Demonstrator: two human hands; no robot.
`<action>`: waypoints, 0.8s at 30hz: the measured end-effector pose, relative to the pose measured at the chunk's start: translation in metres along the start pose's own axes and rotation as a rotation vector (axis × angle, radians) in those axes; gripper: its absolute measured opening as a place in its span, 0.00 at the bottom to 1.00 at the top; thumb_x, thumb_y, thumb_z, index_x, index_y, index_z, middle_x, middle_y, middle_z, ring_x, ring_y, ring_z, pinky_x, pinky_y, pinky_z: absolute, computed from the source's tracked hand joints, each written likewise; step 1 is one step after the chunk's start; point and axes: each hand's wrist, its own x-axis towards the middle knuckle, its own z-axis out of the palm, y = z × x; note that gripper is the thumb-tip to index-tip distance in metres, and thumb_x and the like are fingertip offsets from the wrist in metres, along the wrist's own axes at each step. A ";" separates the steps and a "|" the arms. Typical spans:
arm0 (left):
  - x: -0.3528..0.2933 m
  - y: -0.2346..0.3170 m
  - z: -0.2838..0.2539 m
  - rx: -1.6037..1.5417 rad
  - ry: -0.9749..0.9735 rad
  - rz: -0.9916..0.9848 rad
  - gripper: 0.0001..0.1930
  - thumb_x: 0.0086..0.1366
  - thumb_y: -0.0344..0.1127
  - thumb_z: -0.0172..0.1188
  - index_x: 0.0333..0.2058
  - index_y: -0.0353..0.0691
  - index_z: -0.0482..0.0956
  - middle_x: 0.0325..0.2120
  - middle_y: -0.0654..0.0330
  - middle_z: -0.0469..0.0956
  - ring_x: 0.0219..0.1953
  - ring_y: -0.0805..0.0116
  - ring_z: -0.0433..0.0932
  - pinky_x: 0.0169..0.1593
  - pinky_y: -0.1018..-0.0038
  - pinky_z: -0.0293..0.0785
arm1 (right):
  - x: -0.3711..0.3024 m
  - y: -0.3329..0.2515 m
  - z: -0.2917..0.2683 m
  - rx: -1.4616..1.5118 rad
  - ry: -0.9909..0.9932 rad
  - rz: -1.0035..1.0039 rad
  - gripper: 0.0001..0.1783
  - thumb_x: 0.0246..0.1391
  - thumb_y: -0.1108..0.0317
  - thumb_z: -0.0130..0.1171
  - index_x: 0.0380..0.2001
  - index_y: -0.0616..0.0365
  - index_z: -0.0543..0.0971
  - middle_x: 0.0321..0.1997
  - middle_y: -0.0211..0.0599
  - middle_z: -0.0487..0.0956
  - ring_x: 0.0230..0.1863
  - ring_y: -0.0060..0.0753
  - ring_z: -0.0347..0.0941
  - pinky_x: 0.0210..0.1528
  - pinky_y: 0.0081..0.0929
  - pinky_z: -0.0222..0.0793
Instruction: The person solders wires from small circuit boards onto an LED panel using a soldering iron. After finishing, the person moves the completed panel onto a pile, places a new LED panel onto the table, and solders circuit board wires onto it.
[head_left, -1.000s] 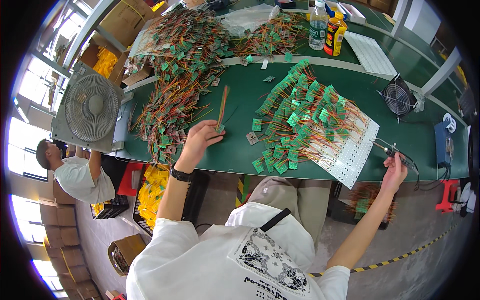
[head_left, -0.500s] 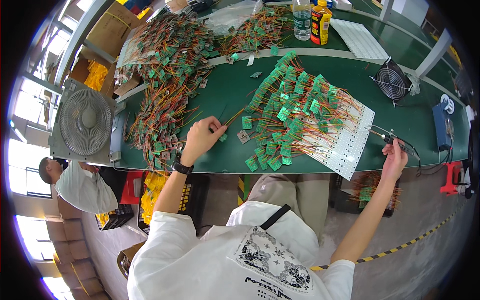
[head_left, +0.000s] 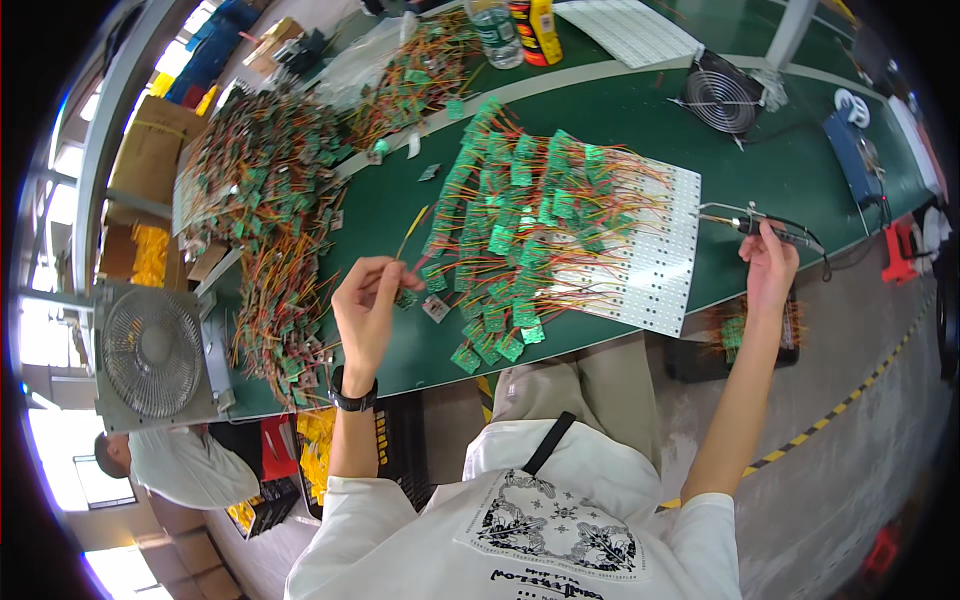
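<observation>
My left hand point(head_left: 366, 308) is closed in a pinch at the left of the work area. Thin yellow and red wires point(head_left: 412, 232) rise from its fingertips. A small green circuit board point(head_left: 405, 298) shows beside the fingers; I cannot tell whether the wires belong to it. A lone square board point(head_left: 435, 308) lies just to the right. My right hand point(head_left: 768, 268) grips a soldering iron point(head_left: 752, 224) beyond the right edge of the white perforated board point(head_left: 665, 290). Rows of wired green circuit boards point(head_left: 520, 230) overlap that board's left side.
A big heap of wired circuit boards point(head_left: 260, 190) covers the left of the green table point(head_left: 620, 115). Behind are a clear bottle point(head_left: 497, 38), a yellow bottle point(head_left: 537, 32) and a small black fan point(head_left: 720, 95). A blue box point(head_left: 850, 155) stands right; a grey fan point(head_left: 152, 352) stands left.
The view has turned, so the table appears tilted and shifted left. My left hand still pinches near the loose boards, its wires now pointing more upward. My right hand keeps the soldering iron.
</observation>
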 end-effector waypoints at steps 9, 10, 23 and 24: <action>0.052 0.056 0.155 0.039 -0.738 0.324 0.09 0.65 0.24 0.53 0.42 0.29 0.76 0.30 0.55 0.81 0.29 0.72 0.79 0.36 0.76 0.76 | 0.000 0.002 -0.009 -0.031 0.018 0.018 0.08 0.55 0.71 0.59 0.35 0.66 0.78 0.24 0.36 0.78 0.20 0.26 0.72 0.23 0.18 0.64; 0.057 0.055 0.168 0.100 -0.777 0.381 0.08 0.63 0.26 0.55 0.40 0.31 0.77 0.29 0.55 0.80 0.26 0.71 0.78 0.33 0.76 0.75 | 0.001 0.003 -0.008 -0.032 0.010 0.012 0.09 0.55 0.71 0.59 0.35 0.67 0.78 0.24 0.37 0.78 0.19 0.26 0.73 0.23 0.18 0.64; 0.083 0.000 0.231 0.484 -0.557 0.993 0.03 0.56 0.31 0.61 0.27 0.41 0.75 0.19 0.60 0.73 0.18 0.63 0.74 0.23 0.68 0.70 | 0.000 0.004 -0.002 -0.154 0.029 -0.003 0.10 0.55 0.71 0.58 0.36 0.68 0.76 0.24 0.39 0.78 0.20 0.28 0.73 0.23 0.19 0.64; 0.084 -0.003 0.230 0.473 -0.560 0.988 0.03 0.56 0.31 0.61 0.27 0.41 0.76 0.19 0.61 0.73 0.19 0.63 0.74 0.23 0.68 0.70 | 0.000 0.004 -0.002 -0.162 0.021 0.003 0.10 0.55 0.71 0.58 0.36 0.68 0.76 0.24 0.39 0.78 0.20 0.28 0.73 0.23 0.19 0.64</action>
